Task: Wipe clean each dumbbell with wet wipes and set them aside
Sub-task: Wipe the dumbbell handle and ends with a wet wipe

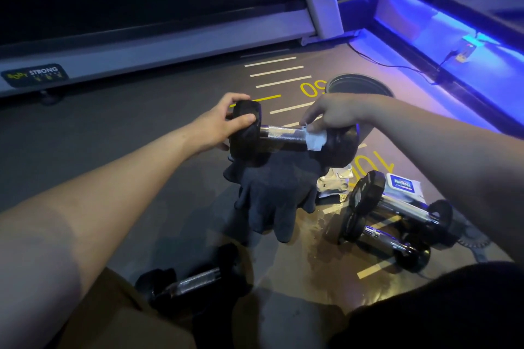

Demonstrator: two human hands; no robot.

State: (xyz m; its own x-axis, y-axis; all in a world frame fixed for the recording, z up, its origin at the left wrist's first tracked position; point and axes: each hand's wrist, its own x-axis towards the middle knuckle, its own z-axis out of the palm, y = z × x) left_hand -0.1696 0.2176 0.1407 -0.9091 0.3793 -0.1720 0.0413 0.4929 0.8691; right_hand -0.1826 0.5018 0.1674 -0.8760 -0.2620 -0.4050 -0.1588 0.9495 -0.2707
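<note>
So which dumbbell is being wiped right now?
Start at the grey treadmill, then come down to the two hands. The dumbbell being wiped is held between them, above dark gloves. Unlike the three on the floor, a white wipe sits on its handle.

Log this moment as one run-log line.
left hand grips dumbbell head | right hand presses wet wipe on handle | step: wiping

Treadmill base (158,45) along top left, label "STRONG" on side rail; dark gloves (272,193) on floor (113,133); round metal bin (358,85) beyond; blue-lit strip (442,45) at right, cable trailing
</note>
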